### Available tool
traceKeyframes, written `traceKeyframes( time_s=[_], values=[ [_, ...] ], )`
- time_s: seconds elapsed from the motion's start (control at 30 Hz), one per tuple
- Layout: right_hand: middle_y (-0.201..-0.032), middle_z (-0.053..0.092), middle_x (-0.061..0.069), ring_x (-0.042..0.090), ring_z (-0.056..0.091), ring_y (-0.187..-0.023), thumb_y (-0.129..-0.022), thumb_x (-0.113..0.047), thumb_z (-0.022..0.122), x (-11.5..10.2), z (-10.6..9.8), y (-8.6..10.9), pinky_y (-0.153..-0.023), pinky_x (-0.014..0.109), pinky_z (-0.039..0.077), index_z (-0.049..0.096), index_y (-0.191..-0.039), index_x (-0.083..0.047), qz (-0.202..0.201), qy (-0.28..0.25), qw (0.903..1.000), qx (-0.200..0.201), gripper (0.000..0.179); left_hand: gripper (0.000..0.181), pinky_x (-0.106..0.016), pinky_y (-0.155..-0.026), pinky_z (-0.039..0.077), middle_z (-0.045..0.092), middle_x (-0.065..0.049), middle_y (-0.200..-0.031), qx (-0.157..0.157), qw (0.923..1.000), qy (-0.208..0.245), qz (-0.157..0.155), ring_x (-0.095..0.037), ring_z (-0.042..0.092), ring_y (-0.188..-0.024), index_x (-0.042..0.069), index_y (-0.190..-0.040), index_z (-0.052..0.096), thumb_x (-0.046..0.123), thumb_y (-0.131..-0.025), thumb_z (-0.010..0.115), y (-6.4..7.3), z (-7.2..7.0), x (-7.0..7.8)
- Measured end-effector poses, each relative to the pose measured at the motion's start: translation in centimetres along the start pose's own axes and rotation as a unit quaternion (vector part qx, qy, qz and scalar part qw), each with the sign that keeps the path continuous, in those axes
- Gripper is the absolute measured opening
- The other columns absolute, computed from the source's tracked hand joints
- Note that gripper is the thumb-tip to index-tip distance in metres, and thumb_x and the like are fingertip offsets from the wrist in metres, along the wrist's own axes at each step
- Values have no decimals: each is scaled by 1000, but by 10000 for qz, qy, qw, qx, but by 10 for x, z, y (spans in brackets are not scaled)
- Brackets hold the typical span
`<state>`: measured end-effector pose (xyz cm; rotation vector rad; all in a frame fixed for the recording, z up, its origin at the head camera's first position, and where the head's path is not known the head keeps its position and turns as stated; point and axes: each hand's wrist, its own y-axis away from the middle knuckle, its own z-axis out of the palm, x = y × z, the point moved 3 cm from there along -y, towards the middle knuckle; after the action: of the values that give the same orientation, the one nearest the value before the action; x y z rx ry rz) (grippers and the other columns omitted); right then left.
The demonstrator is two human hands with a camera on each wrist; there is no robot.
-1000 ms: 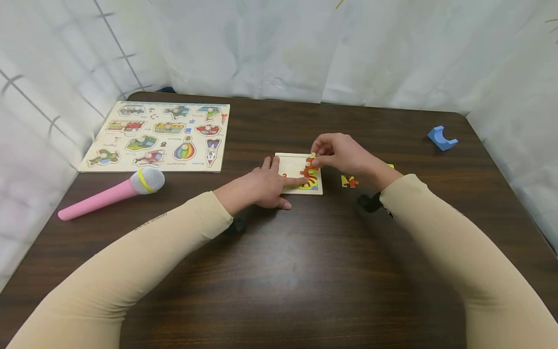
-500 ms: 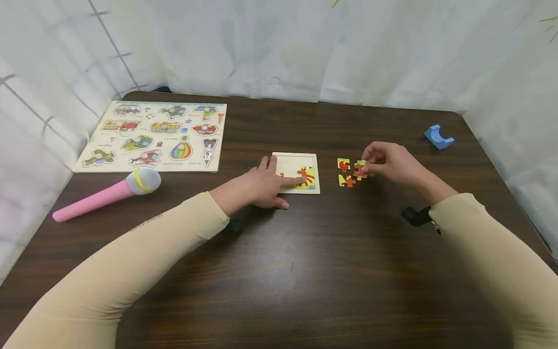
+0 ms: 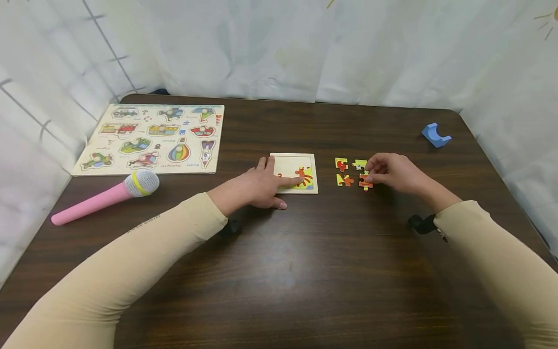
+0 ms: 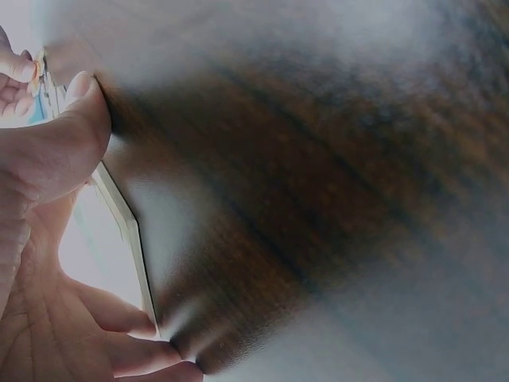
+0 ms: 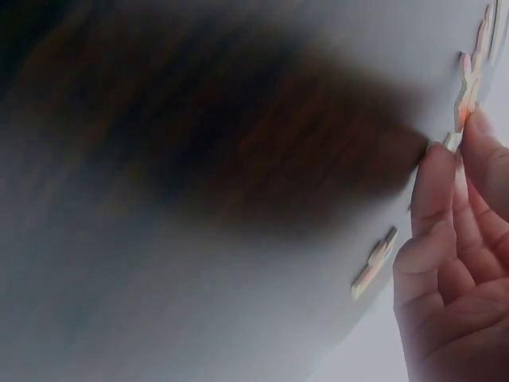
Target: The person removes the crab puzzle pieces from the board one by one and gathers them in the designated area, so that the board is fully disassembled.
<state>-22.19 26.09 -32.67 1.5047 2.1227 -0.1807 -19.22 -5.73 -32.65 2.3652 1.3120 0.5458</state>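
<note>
My left hand (image 3: 264,186) lies spread on a small wooden puzzle tray (image 3: 294,191), its index finger pressing on the yellow and orange pieces (image 3: 307,177) set in the tray's near part. To the right of the tray, my right hand (image 3: 397,175) pinches an orange jigsaw piece (image 3: 365,182) between thumb and fingers, down at the table. Beside it lie a piece with an eye (image 3: 359,165), a red and yellow piece (image 3: 341,165) and an orange and yellow piece (image 3: 344,181). The right wrist view shows the pinched piece only edge-on, partly behind the thumb.
At the left are a pink toy microphone (image 3: 106,196) and a large wooden vehicle puzzle board (image 3: 170,165). A blue arch-shaped block (image 3: 436,136) sits at the far right. Pale curtains (image 3: 270,53) hang behind the dark wooden table (image 3: 287,291).
My right hand has carried the orange piece from the tray's upper right corner rightward to the loose pieces, then slightly nearer me. My left hand has stayed on the tray.
</note>
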Motion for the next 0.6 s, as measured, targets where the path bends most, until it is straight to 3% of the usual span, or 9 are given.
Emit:
traceKeyframes(
  time_s=[0.6],
  values=[
    [-102,69,16,25,65,-88,-98,-9,68,-7,8,-4,-82,44,53,66,-113,3,-154,313,9993,-163,20,75,-62,-122,25,-6,-36,-166,-37,10000,67,21,-57,3,-154,48,-161,20,50,-99,62,0,-1,0]
  ],
)
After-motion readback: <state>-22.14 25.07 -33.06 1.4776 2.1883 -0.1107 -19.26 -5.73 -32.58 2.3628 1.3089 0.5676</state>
